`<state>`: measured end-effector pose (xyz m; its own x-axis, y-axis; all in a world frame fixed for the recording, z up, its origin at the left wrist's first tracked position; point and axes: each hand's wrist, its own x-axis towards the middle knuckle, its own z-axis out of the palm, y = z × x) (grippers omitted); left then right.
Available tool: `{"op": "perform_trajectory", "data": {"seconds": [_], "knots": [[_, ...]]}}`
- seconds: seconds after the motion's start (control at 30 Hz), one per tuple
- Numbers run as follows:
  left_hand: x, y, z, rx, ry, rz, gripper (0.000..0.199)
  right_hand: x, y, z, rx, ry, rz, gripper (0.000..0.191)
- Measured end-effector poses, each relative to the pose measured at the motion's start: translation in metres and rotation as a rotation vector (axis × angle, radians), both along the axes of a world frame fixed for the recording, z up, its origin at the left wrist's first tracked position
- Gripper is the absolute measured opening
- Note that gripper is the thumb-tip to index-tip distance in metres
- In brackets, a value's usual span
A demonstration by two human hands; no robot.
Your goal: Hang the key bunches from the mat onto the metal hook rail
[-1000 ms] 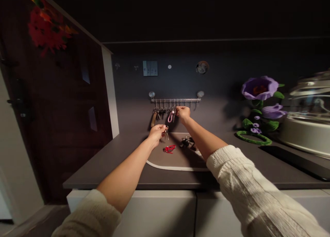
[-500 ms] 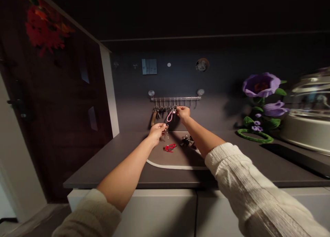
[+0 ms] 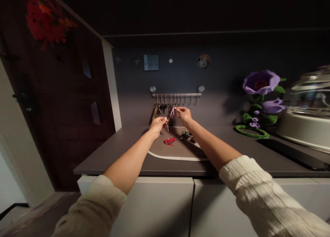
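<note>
Between the thumb and fingers of my left hand (image 3: 157, 125) hangs a small bunch of keys (image 3: 167, 125), below the hook rail (image 3: 177, 94). My right hand (image 3: 184, 114) pinches a key ring with a pink strap (image 3: 172, 112) just beneath the rail's hooks; whether its ring rests on a hook I cannot tell. Several other key bunches (image 3: 162, 106) hang on the left hooks, one with a brown strap (image 3: 155, 112). Under my hands, a red key set (image 3: 170, 141) and a dark bunch of keys (image 3: 186, 135) lie on a brown mat (image 3: 177, 152) with a white edge.
Purple crocheted flowers (image 3: 261, 82) with a green ring base stand to the right, beside a cream appliance with a clear lid (image 3: 304, 123). A black flat object (image 3: 291, 154) lies in front of them. A dark door (image 3: 69, 110) is at the left, white cabinets below.
My right hand has lowered slightly relative to the rail, and the pink strap now hangs straighter. My left hand still holds its keys. The whole view has shifted a little.
</note>
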<state>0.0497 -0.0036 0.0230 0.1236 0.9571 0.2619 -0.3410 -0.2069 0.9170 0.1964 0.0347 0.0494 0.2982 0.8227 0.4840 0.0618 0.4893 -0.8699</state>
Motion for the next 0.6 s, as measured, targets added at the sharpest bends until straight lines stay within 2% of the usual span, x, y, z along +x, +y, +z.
{"op": "perform_trajectory", "data": {"seconds": [0.1, 0.23, 0.43, 0.6], "knots": [[0.0, 0.001, -0.001, 0.033, 0.027, 0.007, 0.012, -0.008, -0.027, -0.01, -0.072, -0.004, 0.125, 0.016], [-0.001, 0.003, -0.002, 0.041, 0.065, 0.012, 0.012, -0.015, -0.052, -0.022, -0.111, -0.042, 0.212, 0.02], [-0.002, 0.005, -0.003, 0.039, 0.041, -0.017, 0.011, -0.02, -0.063, -0.027, -0.093, -0.118, 0.256, 0.016], [-0.001, 0.007, -0.003, 0.042, 0.045, 0.026, 0.012, -0.021, -0.064, -0.026, -0.08, -0.087, 0.299, 0.015]]}}
